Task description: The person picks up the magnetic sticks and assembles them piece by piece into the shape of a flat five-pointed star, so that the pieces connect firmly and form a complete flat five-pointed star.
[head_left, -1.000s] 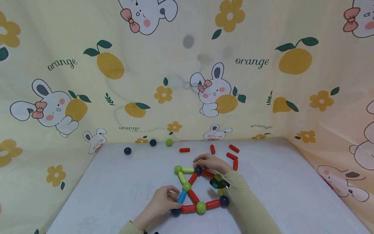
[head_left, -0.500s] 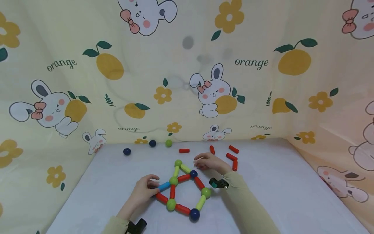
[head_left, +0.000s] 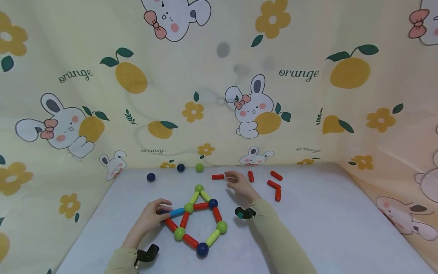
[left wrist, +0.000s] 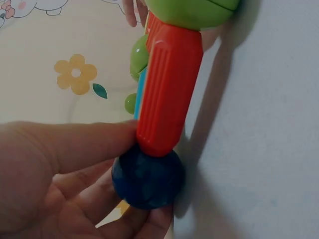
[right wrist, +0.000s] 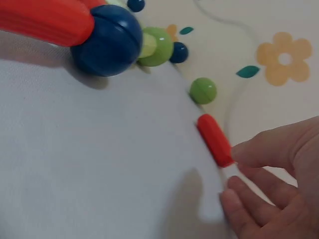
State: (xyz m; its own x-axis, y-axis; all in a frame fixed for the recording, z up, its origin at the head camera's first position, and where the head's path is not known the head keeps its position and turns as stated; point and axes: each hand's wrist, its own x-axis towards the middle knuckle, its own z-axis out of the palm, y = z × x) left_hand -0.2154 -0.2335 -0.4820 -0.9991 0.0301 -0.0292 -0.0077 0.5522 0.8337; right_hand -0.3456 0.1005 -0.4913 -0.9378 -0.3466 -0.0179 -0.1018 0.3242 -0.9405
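A flat frame of magnetic rods and balls lies on the table, with a pentagon and two triangles. My left hand (head_left: 148,217) grips the dark blue ball (left wrist: 148,180) at the frame's left corner, where a blue rod (head_left: 176,212) and a red rod (left wrist: 170,92) meet. In the head view the fingers mostly cover that ball. Beyond the frame, my right hand (head_left: 240,186) reaches over the table with fingers loosely bent and parted. Its fingertips are close to a loose red rod (head_left: 217,177); whether they touch it I cannot tell.
More red rods (head_left: 276,175) lie scattered at the back right of the white table (head_left: 325,228). Two loose dark blue balls (head_left: 151,177) and a green ball (head_left: 199,168) are at the back left. A patterned cloth (head_left: 205,57) rises behind and at the sides.
The frame has turned and slid left with my left hand holding its corner. My right hand has come off the frame's upper blue ball and moved back towards the loose red rod.
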